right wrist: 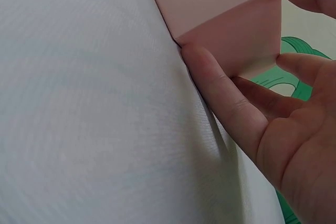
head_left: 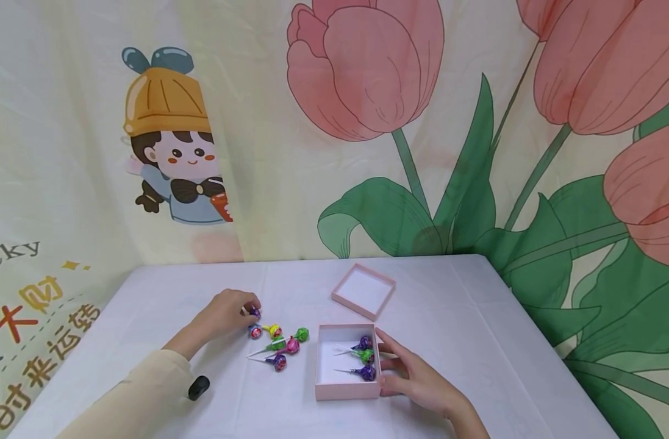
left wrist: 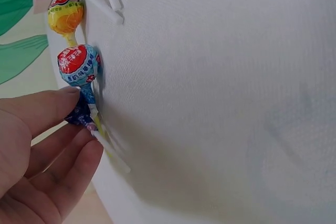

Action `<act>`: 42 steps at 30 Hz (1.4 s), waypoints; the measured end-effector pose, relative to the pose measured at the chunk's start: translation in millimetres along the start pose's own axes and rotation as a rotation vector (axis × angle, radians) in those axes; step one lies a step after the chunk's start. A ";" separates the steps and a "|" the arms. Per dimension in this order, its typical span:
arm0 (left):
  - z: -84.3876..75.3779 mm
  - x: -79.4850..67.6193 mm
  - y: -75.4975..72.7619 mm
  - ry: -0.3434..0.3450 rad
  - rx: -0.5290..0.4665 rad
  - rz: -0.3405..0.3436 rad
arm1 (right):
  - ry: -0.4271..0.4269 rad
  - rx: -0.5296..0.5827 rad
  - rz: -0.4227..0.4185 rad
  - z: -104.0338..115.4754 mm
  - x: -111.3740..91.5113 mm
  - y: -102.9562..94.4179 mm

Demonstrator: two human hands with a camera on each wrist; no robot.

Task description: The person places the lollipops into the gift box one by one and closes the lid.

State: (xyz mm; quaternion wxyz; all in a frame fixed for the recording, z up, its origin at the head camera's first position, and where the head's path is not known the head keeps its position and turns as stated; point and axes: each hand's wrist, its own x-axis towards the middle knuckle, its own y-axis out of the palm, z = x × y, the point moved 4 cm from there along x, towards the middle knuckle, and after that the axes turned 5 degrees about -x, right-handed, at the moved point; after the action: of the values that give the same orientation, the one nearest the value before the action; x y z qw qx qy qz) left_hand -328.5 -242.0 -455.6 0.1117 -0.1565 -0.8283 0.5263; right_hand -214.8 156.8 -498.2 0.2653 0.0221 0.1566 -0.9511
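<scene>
Head view: left grip (head_left: 228,313) pinching glossy, round purple lollipop (head_left: 255,313); right grip (head_left: 413,375) unclenched, touching smooth, square pink box (head_left: 347,392).

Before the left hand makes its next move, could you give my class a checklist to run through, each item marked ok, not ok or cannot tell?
1. Purple lollipop gripped: ok, the left hand pinches it.
2. That lollipop clear of the table: cannot tell.
3. Pink box supported: ok, the right hand touches its right side.
4. Lid out of the way: ok, it lies apart, beyond the box.
5. Room inside the box: ok, three lollipops lie toward its right wall, with bare space left of them.
6. Straight path along the tabletop: not ok, loose lollipops lie between the left hand and the box.
</scene>
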 end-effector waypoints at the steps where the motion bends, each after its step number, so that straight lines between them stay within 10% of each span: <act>1: -0.2 0.2 0.7 0.003 0.003 0.000 | -0.001 0.002 0.001 -0.1 0.0 0.0; 16: -22.2 2.6 -7.8 0.024 -0.012 -0.065 | 0.002 -0.001 -0.003 -2.1 1.3 -0.5; 30: -108.9 -3.8 -16.7 0.210 -0.050 -0.127 | 0.018 0.000 -0.012 -0.5 0.6 0.9; 42: -176.1 -13.7 1.1 0.405 -0.153 -0.038 | 0.029 -0.014 -0.018 0.8 0.5 1.6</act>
State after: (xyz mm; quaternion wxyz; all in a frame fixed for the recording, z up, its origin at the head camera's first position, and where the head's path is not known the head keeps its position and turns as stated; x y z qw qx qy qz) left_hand -254.1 -99.4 -382.7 0.2736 -0.2512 -0.8292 0.4177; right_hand -214.4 155.0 -497.9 0.2546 0.0324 0.1672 -0.9519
